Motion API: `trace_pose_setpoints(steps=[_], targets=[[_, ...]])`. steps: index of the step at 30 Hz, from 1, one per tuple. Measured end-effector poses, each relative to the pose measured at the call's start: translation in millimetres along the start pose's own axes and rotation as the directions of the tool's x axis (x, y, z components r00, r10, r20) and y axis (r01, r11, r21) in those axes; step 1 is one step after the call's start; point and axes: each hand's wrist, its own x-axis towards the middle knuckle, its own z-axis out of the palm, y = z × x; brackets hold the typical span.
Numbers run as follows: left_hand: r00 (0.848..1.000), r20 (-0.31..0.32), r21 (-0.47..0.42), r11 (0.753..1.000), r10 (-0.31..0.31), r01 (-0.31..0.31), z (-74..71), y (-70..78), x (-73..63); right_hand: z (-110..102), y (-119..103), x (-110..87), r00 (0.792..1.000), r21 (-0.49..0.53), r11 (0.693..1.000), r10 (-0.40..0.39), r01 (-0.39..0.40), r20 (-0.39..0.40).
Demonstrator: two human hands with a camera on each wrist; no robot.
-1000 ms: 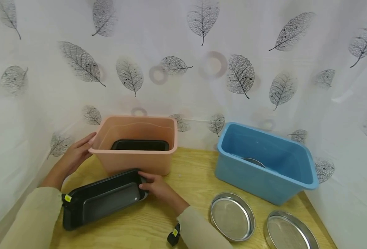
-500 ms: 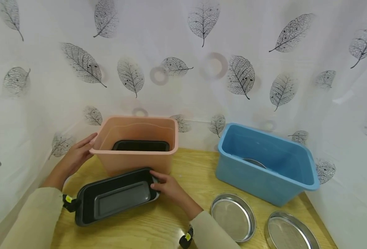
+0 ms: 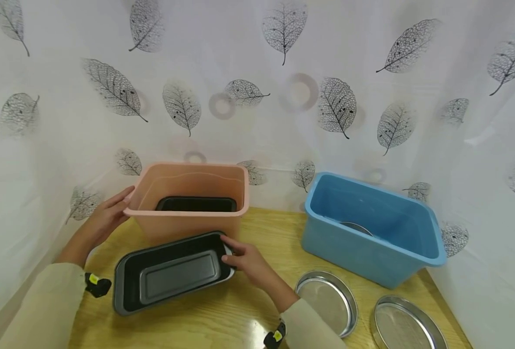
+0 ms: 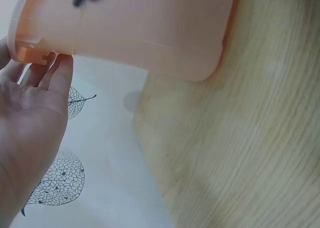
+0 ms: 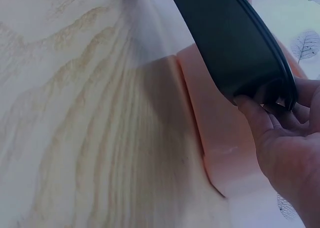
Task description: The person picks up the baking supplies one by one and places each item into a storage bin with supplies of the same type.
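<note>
Gripping the rim of a peach-pink, rectangular plastic bin (image 3: 196,224) at its left end, the left hand (image 3: 109,213) has its fingers hooked under the edge, clearest from the left wrist. Before the bin, slantwise, is a long, dark grey, rectangular loaf-style pan (image 3: 179,276). I judge it thin coated metal: light, stiff, rather slick, hardly fragile. Either short end's rim looks a sound hold, though from one end alone the other may dip. The right hand (image 3: 249,264) pinches its right end. The right wrist view adds the pan's outer side, apparently raised off the yellow wooden table (image 3: 275,237). Only the head view shows its hollow, a second dark pan (image 3: 196,204) within the bin, and, rightward, a round silver sieve (image 3: 327,303), a blue plastic tub (image 3: 349,254) and another sieve (image 3: 403,325).
</note>
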Motion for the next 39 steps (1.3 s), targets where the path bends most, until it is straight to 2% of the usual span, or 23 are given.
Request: trace_pose_setpoints(steps=[5,10,13,21,24,29,31,39], targets=[[1.0,0.007,-0.025,1.0,0.004,-0.004,0.8,-0.6,-2.0,-9,-6,-8.1,1.0,0.001,1.0,-0.006,0.006,-0.007],[1.0,0.009,0.044,0.999,0.029,-0.029,-1.5,-1.7,-11.4,-18,-11,-12.9,1.0,0.007,1.0,0.019,-0.019,-0.023],[0.999,0.008,0.053,0.998,0.039,-0.039,-1.2,-1.1,-15.6,-24,-14,-16.0,0.999,0.016,0.999,0.032,-0.031,-0.035],[1.0,-0.005,0.037,0.999,0.019,-0.018,5.3,0.7,-17.0,-30,-34,-25.8,1.0,0.052,0.999,0.017,-0.016,-0.026],[1.0,-0.012,0.011,1.0,0.015,-0.014,7.2,0.8,-16.9,-30,-43,-27.7,1.0,0.062,0.998,0.005,-0.004,-0.014],[1.0,0.0,-0.101,0.994,0.029,-0.028,8.5,-0.7,-19.4,-28,-60,-29.6,1.0,0.089,0.996,-0.011,0.01,0.011],[0.999,0.007,-0.12,0.992,0.033,-0.032,8.5,-1.0,-20.0,-27,-68,-30.1,1.0,0.095,0.995,-0.018,0.017,0.017],[0.999,-0.009,0.046,0.998,-0.031,0.032,7.7,-0.5,-18.9,-25,-97,-26.4,0.998,0.074,0.996,-0.058,0.058,-0.005]])
